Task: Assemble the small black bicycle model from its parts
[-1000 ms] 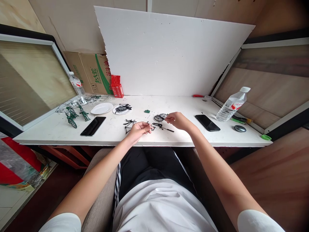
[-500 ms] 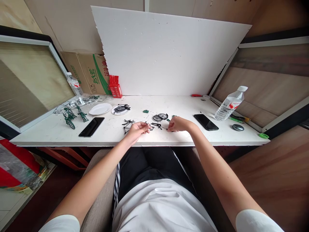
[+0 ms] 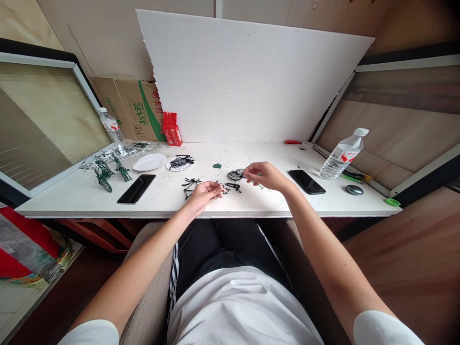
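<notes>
Low over the table's front edge, my left hand point(image 3: 205, 195) pinches something too small to make out, its thumb and forefinger pressed together. Just right of those fingertips lies a small black plastic part point(image 3: 235, 187). My right hand point(image 3: 265, 175) is raised a little over the table with thumb and fingers closed together; whatever they hold is too small to name. Its fingertips partly cover the black spoked toy wheels point(image 3: 235, 175). Black thin-rodded parts point(image 3: 190, 182) lie left of my left hand. Farther back sits a small green piece point(image 3: 217, 166).
Green toy bicycles point(image 3: 103, 178) stand at the left beside a phone point(image 3: 136, 189). Behind are a white plate point(image 3: 149, 162) and a plate of black parts point(image 3: 180, 163). At right are another phone point(image 3: 306, 181), a water bottle point(image 3: 343, 154) and a green lid point(image 3: 392, 202).
My right hand has lifted from the tabletop and shifted slightly up, its fingertips now by the wheels. The left hand has stayed in place.
</notes>
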Motion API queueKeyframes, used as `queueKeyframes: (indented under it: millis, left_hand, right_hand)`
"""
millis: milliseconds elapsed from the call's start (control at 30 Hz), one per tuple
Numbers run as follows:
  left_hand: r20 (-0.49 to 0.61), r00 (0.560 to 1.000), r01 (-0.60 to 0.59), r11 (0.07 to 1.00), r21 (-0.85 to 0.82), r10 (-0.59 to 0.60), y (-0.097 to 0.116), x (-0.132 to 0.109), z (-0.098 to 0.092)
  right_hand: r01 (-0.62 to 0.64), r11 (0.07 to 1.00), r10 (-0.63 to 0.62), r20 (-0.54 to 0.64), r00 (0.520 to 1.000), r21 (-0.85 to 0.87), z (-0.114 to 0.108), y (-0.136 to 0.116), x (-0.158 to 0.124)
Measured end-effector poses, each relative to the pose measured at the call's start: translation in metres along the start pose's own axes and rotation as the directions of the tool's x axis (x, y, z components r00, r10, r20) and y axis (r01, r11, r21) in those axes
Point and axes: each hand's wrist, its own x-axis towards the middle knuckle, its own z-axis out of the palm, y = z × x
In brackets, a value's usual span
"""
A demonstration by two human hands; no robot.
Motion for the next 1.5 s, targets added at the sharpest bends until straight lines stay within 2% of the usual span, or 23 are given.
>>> queueKeyframes:
  millis: [100, 267, 467, 1500]
  left_hand:
    - [0.004, 1.000, 0.001, 1.000, -0.011, -0.001, 0.001, 0.000, 0.000]
    - [0.014, 1.000, 0.000, 1.000, -0.013, 0.000, 0.000, 0.000, 0.000]
    - [0.028, 1.000, -0.007, 1.000, -0.021, 0.007, -0.001, 0.000, -0.001]
    - [0.032, 0.999, -0.013, 1.000, -0.009, 0.013, -0.003, 0.001, -0.002]
  right_hand:
    - [0.086, 0.992, -0.079, -0.068, 0.995, 0.094, 0.006, -0.007, 0.000]
    - [0.137, 0.979, -0.135, -0.022, 0.991, 0.149, 0.010, -0.018, -0.003]
    - [0.190, 0.970, -0.188, -0.028, 0.982, 0.152, 0.015, -0.024, -0.004]
    - [0.203, 0.968, -0.201, -0.030, 0.979, 0.148, 0.022, -0.027, -0.005]
